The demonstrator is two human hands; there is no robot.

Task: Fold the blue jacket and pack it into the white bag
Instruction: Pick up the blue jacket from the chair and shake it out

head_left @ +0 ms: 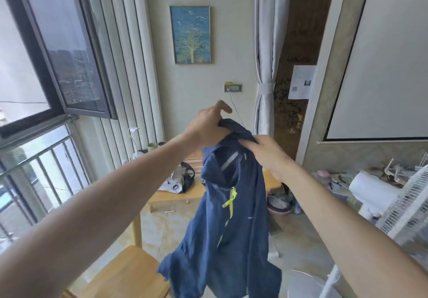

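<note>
The blue jacket (228,226) hangs in the air in front of me, front side facing me, with a yellow-green zipper pull down its middle. My left hand (209,126) grips the top of its collar or hood, index finger raised. My right hand (266,153) pinches the fabric at the collar's right side, just beside the left hand. The hem dangles loose near the bottom of the view. A crumpled whitish bag (172,183) lies on the wooden table behind the jacket; whether it is the white bag I cannot tell.
A low wooden table (176,195) stands ahead with a black pouch (188,178) on it. A wooden chair (125,274) is at lower left. A white fan (398,207) and clutter fill the right side. An open window (76,54) is on the left.
</note>
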